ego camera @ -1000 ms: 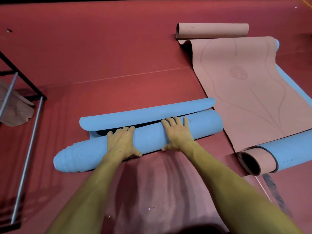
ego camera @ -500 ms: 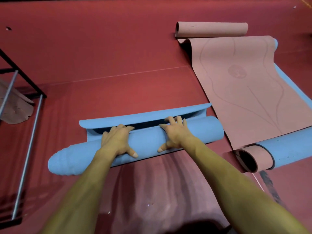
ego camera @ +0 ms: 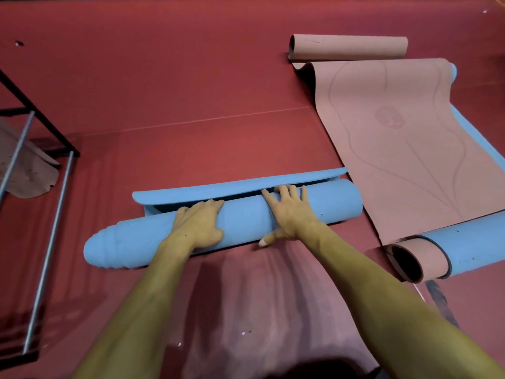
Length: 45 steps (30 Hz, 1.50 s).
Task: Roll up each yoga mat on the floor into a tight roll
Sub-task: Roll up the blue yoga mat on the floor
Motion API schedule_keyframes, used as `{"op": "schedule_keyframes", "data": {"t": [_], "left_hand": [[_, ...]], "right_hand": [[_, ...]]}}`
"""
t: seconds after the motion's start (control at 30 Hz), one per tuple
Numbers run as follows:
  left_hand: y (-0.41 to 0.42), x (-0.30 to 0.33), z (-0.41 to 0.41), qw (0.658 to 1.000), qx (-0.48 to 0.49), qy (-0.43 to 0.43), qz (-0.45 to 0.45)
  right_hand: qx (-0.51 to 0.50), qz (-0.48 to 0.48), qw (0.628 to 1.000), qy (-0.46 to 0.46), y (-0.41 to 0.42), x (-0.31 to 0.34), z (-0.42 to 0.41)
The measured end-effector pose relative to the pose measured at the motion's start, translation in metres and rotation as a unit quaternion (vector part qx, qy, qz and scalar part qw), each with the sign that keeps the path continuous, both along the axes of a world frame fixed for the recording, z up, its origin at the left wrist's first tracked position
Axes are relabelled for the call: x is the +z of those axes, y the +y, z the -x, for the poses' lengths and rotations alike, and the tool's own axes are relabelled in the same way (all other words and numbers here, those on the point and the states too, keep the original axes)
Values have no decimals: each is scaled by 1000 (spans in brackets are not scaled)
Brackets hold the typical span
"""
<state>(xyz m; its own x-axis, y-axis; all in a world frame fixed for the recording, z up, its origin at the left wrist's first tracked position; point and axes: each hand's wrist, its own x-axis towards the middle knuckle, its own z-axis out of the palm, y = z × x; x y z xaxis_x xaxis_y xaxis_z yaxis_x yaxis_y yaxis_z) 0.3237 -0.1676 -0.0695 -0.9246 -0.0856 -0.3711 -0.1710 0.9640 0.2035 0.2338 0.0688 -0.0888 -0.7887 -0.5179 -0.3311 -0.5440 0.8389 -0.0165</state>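
A blue yoga mat (ego camera: 246, 220) lies across the red floor, almost fully rolled; its left end telescopes out in steps. A short curled flap (ego camera: 237, 187) of it lies just beyond the roll. My left hand (ego camera: 199, 225) and my right hand (ego camera: 289, 212) press palm-down on top of the roll, fingers curved over its far side. To the right a pink mat (ego camera: 404, 149) lies spread out on top of another blue mat (ego camera: 475, 247), both curled together at the near end. A rolled pink mat (ego camera: 349, 47) rests at the far end.
A black metal rack (ego camera: 41, 127) with grey bars stands at the left, with a tan sheet (ego camera: 27, 173) under it. Red floor (ego camera: 169, 77) stretches beyond the blue roll. My own shadow falls on the floor near me.
The blue roll has turned a little further away from me, taking in more of the mat. The loose flap beyond it has grown shorter. Both hands stayed on top of the roll.
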Motion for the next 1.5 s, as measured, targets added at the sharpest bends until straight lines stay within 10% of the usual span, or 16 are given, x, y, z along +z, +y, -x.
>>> {"op": "schedule_keyframes", "data": {"t": [0.23,0.43,0.7,1.03,1.23,1.4,1.5], "left_hand": [[26,-20,-6,994,21,55,97],[-7,13,1,974,-14,-211,-79],[14,22,1,994,13,62,85],[45,10,2,993,-26,-111,38],[53,-21,-2,996,18,-2,82],[48,-24,9,996,28,46,77],[43,-24,11,995,22,58,84]], "right_hand": [[-5,33,999,31,2,-4,11],[-16,39,982,-183,8,13,11],[-99,110,989,14,7,3,-14],[-187,92,977,39,-13,-12,-23],[-198,104,972,74,-3,-18,-43],[-316,228,905,172,18,-34,-74],[-503,383,773,56,31,-45,-82]]}}
